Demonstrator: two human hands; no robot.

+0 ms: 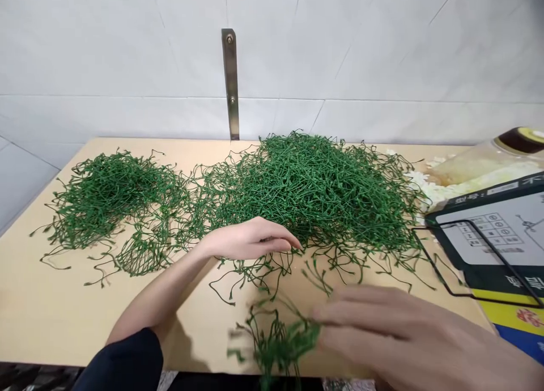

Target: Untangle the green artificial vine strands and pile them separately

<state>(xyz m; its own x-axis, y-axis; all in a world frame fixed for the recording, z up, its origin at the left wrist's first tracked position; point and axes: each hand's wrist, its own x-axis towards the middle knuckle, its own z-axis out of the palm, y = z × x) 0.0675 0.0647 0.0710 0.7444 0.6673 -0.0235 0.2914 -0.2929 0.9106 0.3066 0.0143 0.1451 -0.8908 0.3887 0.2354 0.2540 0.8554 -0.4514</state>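
Observation:
A large heap of thin green strands with small flared ends covers the middle of the table. My left hand is at the front edge of this heap, thumb and forefinger closed together over loose strands. Whether a strand is between its fingertips I cannot make out. Closer to me, my right hand is blurred by motion. Its fingers are closed on a bunch of green strands, which hangs out to the left near the table's front edge.
A smaller heap of green strands lies at the left, with a loose cluster before it. On the right are a printed board, a black wire frame, white bits and a dark-capped clear container. A metal bracket is fixed to the tiled wall.

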